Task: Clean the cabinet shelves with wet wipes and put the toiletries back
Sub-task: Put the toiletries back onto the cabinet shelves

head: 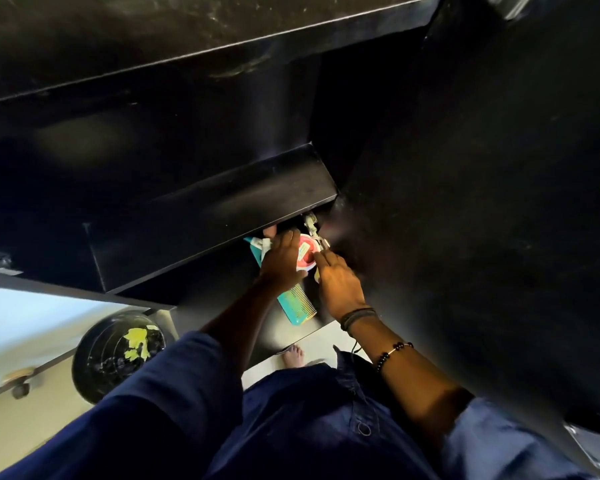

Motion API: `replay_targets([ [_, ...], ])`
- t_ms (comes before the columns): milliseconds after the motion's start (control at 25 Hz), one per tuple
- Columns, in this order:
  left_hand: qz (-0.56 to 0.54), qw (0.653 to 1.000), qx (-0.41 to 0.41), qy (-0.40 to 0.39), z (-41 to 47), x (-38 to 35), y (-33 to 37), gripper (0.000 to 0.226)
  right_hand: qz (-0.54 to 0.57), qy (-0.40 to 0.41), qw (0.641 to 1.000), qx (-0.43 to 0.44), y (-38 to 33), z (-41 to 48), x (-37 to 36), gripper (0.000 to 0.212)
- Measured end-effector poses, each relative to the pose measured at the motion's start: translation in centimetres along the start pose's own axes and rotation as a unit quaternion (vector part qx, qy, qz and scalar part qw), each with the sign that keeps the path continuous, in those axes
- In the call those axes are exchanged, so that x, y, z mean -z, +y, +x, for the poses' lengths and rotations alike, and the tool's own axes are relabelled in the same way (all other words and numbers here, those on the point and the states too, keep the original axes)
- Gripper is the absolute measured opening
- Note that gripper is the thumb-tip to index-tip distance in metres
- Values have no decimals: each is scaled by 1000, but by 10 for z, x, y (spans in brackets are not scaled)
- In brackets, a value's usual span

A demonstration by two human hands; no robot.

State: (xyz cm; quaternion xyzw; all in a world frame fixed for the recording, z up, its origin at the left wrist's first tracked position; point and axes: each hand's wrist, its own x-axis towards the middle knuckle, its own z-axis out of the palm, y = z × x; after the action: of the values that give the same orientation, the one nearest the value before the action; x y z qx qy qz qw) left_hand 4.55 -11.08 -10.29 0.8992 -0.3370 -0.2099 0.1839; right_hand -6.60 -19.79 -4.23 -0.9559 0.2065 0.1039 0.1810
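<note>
- Down low, both hands reach into a black cabinet (222,109), onto its lower shelf (222,292), under the upper shelf (222,209).
- The left hand (282,261) lies with curled fingers over a white tube (261,244) at the back of the lower shelf; it seems to grasp the tube, but I cannot tell for sure.
- The right hand (338,284) is near the right end of the same shelf, fingers stretched toward a small metal tool (314,233); if it grips the tool, I cannot tell.
- Between the two hands sits a round red and white container (305,256), touching the left hand.
- A teal comb (297,304) with yellow teeth lies on the lower shelf, reaching to its front edge, partly under the left wrist.
- The right wrist has dark bands (357,317) and a bead bracelet (394,353).
- Left of the cabinet, on the floor, stands a black bin (116,355) with yellow scraps inside.
- A bare foot (293,355) shows on the light floor just below the shelf's front edge.
</note>
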Motion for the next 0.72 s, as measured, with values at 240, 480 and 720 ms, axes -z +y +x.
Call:
replay_targets([
  [240,-8,997,-20,68,1,-12,1,74,70,12,997,26,5,-4,8,54],
  [480,-121,983,2,136,-52,4,10,82,192,47,980,-13,-7,-1,19,46],
  [720,-141,973,-17,179,-104,40,8,86,314,-6,949,-9,-33,-14,25,39],
])
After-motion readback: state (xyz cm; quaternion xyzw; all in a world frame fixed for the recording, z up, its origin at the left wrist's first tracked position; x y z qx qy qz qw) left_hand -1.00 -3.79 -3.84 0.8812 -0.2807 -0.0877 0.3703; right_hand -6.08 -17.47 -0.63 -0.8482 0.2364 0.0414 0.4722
